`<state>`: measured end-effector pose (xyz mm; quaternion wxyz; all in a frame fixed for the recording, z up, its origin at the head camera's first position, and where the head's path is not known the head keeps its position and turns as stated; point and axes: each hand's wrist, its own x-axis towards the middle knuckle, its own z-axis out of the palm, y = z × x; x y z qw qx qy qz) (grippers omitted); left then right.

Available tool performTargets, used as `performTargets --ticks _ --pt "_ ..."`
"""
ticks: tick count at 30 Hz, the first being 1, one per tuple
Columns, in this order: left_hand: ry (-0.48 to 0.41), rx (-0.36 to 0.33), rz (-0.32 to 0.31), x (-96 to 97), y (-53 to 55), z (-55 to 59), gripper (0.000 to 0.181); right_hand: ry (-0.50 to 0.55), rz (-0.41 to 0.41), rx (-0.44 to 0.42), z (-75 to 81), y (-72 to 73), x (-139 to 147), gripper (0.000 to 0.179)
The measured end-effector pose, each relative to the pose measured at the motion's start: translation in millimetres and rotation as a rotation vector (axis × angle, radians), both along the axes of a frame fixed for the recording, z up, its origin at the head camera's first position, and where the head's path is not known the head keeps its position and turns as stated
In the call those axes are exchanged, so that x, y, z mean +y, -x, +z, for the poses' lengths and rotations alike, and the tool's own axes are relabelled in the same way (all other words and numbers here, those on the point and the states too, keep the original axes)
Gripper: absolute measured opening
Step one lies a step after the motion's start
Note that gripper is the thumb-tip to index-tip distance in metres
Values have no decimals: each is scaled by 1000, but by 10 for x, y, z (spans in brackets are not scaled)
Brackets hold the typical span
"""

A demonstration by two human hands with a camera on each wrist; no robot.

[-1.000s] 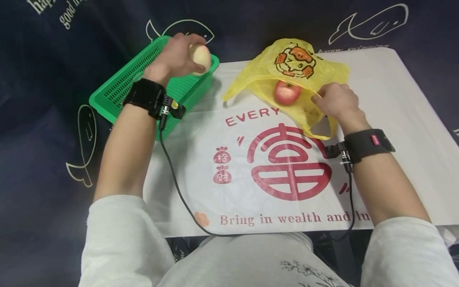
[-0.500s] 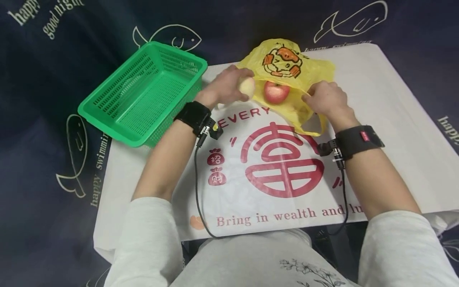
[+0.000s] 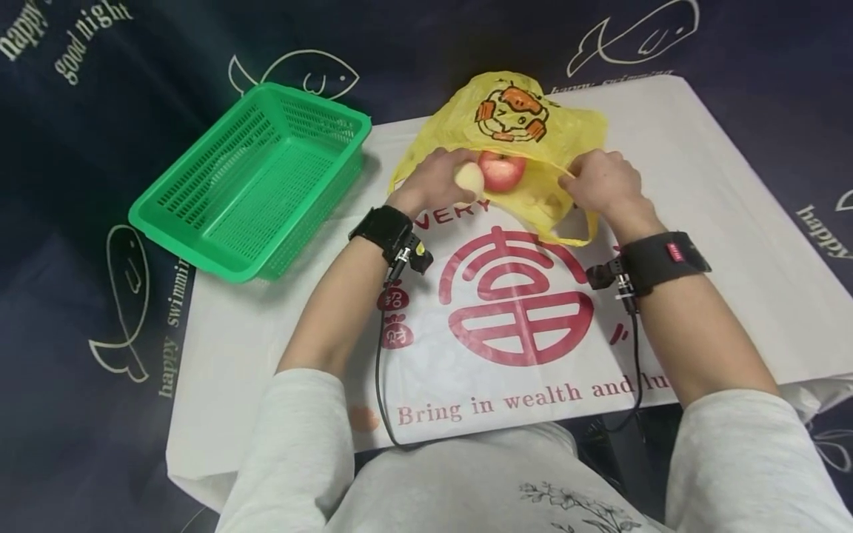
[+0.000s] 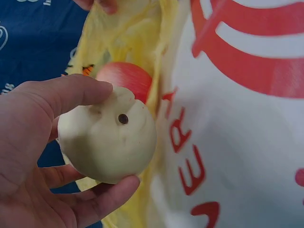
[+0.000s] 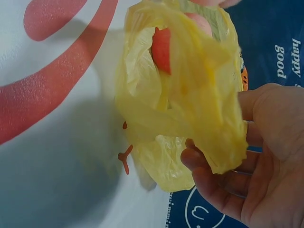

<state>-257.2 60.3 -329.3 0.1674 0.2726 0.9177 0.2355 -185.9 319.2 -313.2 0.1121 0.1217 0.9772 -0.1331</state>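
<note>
A pale, cream-coloured peach [image 4: 107,137] with a dark spot sits in the grip of my left hand [image 3: 432,181], thumb on one side and fingers curled round the other. It is at the mouth of a yellow plastic bag [image 3: 460,111], beside a red apple [image 3: 503,172]. That apple lies just inside the bag's opening, partly covered by its upper layer. On the other side of the mouth, my right hand [image 3: 608,186] pinches the bag's edge; in the right wrist view the yellow film [image 5: 209,109] runs between its thumb and fingers.
A green slotted plastic basket [image 3: 280,200] stands at the left of the white-covered table [image 3: 266,326], nothing visible inside. Dark blue printed cloth [image 3: 426,44] hangs behind. A black cable [image 3: 380,370] hangs from the left wrist strap.
My left hand has carried the peach from above the green basket rightward to the bag's mouth, beside the apple. The right hand keeps its pinch on the bag edge. The head view has shifted slightly.
</note>
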Motion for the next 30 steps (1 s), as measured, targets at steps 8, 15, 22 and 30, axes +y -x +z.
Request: performTargets --ticks 8,15,22,30 --pt "-13 -2 160 -47 110 -115 68 14 -3 -8 40 34 -18 44" --pt "-58 40 268 117 210 -145 67 24 -11 5 59 13 59 45" --pt "-89 105 323 266 300 -212 67 21 -9 16 46 -1 53 38" --pt "-101 121 368 400 376 -384 68 49 -4 -6 33 -61 56 35"
